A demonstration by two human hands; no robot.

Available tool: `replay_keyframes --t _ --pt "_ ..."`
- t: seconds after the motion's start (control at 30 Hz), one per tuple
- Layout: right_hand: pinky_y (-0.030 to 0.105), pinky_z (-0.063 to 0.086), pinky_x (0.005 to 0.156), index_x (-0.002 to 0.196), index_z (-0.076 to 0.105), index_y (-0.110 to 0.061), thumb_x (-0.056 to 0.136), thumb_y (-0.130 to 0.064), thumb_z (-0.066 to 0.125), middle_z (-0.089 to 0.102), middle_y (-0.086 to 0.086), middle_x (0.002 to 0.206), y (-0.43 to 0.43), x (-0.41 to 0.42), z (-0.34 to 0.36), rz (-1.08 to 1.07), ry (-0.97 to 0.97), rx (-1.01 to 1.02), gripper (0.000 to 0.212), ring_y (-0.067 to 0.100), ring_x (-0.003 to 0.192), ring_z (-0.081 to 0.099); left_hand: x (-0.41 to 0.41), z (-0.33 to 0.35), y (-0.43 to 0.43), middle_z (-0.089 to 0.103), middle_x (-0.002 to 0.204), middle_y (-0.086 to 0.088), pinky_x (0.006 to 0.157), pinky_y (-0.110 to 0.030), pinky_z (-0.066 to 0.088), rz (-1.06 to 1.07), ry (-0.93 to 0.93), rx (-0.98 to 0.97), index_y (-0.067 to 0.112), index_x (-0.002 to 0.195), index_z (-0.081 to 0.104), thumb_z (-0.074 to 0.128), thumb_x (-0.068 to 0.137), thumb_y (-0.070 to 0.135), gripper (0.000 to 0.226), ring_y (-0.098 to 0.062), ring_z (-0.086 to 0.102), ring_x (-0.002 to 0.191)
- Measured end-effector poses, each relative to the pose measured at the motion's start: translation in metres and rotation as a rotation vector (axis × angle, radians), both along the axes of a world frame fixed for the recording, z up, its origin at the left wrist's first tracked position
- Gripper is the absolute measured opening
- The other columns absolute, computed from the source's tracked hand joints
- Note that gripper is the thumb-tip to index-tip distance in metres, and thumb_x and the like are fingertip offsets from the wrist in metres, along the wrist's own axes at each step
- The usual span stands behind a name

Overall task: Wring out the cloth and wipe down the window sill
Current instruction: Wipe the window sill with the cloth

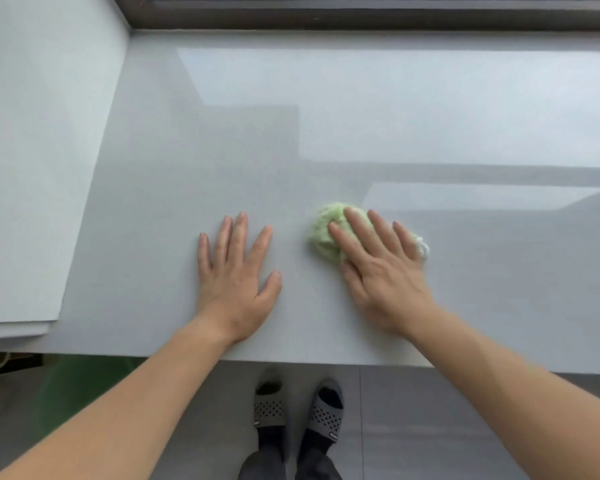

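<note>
Fingers (357, 225) of right hand (381, 271) flat atop bunched cloth (324, 233), on sill (222, 150)

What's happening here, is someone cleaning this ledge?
Yes. A person stands at a pale grey window sill, wiping it. Their right hand lies flat on a bunched green cloth, pressing it onto the sill. The left hand rests open and flat on the bare sill beside it, apart from the cloth. Their slippers show on the floor below.
</note>
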State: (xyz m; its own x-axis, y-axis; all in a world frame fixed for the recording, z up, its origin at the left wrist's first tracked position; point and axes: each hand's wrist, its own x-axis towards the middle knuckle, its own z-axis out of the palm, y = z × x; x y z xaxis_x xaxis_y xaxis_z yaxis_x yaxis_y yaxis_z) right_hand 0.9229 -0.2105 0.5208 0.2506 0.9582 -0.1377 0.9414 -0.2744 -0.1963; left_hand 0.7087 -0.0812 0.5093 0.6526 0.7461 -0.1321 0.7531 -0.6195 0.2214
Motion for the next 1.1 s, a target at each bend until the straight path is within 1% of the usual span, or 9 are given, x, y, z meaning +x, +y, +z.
replay_keyframes --t 0.13,0.3,0.43,0.53,0.63,0.83,0.93,1.03,1.1 --pt "0.045 -0.004 0.12 0.155 0.014 -0.039 0.1 -0.039 0.029 0.004 -0.009 0.167 0.008 -0.025 0.001 -0.281 0.06 0.026 0.057 0.023 0.152 -0.002 0.001 0.0 0.0 0.0 0.168 -0.003 0.119 -0.047 -0.015 0.034 -0.037 -0.043 0.033 0.156 0.018 0.015 0.092 0.057 0.069 -0.016 -0.011 0.152" --pt "0.05 0.008 0.121 0.156 0.021 -0.035 0.099 -0.039 0.035 0.013 -0.005 0.166 -0.06 -0.083 -0.001 0.001 0.014 0.055 0.058 0.026 0.153 0.006 0.001 0.001 0.0 -0.003 0.168 -0.001 0.118 -0.043 -0.019 0.041 -0.046 -0.064 0.036 0.156 0.016 0.007 0.091 0.064 0.072 -0.014 -0.012 0.152" --pt "0.047 0.008 0.122 0.155 0.018 -0.041 0.1 -0.043 0.033 0.014 -0.009 0.166 -0.081 -0.058 -0.001 0.129 -0.002 0.016 0.057 0.021 0.153 0.006 0.001 0.001 0.0 -0.004 0.168 -0.001 0.119 -0.044 -0.019 0.046 -0.035 -0.065 0.035 0.157 0.015 0.008 0.09 0.065 0.073 -0.013 -0.014 0.152" --pt "0.043 0.002 0.122 0.155 0.017 -0.042 0.099 -0.043 0.031 0.01 -0.01 0.166 -0.066 -0.021 0.004 -0.143 0.033 0.009 0.057 0.02 0.153 0.004 0.003 0.003 -0.002 -0.003 0.168 -0.002 0.119 -0.045 -0.017 0.051 -0.015 -0.063 0.034 0.157 0.016 0.016 0.09 0.062 0.073 -0.015 -0.013 0.152" --pt "0.044 -0.002 0.121 0.156 0.015 -0.038 0.099 -0.036 0.034 0.006 -0.009 0.166 -0.052 -0.036 0.006 -0.403 0.058 0.014 0.06 0.021 0.153 0.001 0.005 0.006 -0.003 -0.001 0.168 -0.003 0.12 -0.047 -0.015 0.076 -0.027 -0.062 0.032 0.156 0.021 0.033 0.094 0.055 0.067 -0.016 -0.011 0.152" --pt "0.047 0.008 0.121 0.154 0.024 -0.038 0.1 -0.047 0.028 0.018 -0.008 0.165 -0.092 -0.067 0.012 -0.081 0.04 -0.019 0.055 0.023 0.152 0.012 0.012 0.009 -0.004 0.0 0.167 -0.005 0.12 -0.051 -0.014 0.111 -0.048 -0.089 0.029 0.154 0.024 0.042 0.096 0.048 0.064 -0.018 -0.01 0.152" --pt "0.048 0.009 0.121 0.153 0.027 -0.035 0.097 -0.051 0.029 0.023 -0.004 0.163 -0.074 -0.025 0.012 -0.184 0.013 -0.006 0.058 0.024 0.151 0.019 0.015 0.009 -0.004 0.003 0.167 -0.007 0.12 -0.051 -0.014 0.138 -0.066 -0.095 0.026 0.152 0.029 0.044 0.095 0.047 0.063 -0.02 -0.008 0.152" --pt "0.047 0.003 0.122 0.156 0.016 -0.034 0.1 -0.039 0.03 0.012 -0.004 0.166 -0.046 0.013 0.009 -0.386 0.009 -0.023 0.058 0.023 0.153 0.005 0.024 0.009 0.0 0.009 0.166 -0.01 0.121 -0.049 -0.012 0.142 -0.1 -0.084 0.022 0.149 0.035 0.046 0.094 0.044 0.06 -0.022 -0.003 0.153" --pt "0.049 0.003 0.121 0.157 0.013 -0.035 0.1 -0.031 0.033 0.007 -0.004 0.167 -0.038 0.013 0.006 -0.399 -0.034 -0.035 0.06 0.025 0.153 0.001 0.038 0.011 0.007 0.011 0.165 -0.011 0.121 -0.047 -0.011 0.129 -0.133 -0.091 0.02 0.148 0.037 0.041 0.093 0.045 0.06 -0.022 0.0 0.153"
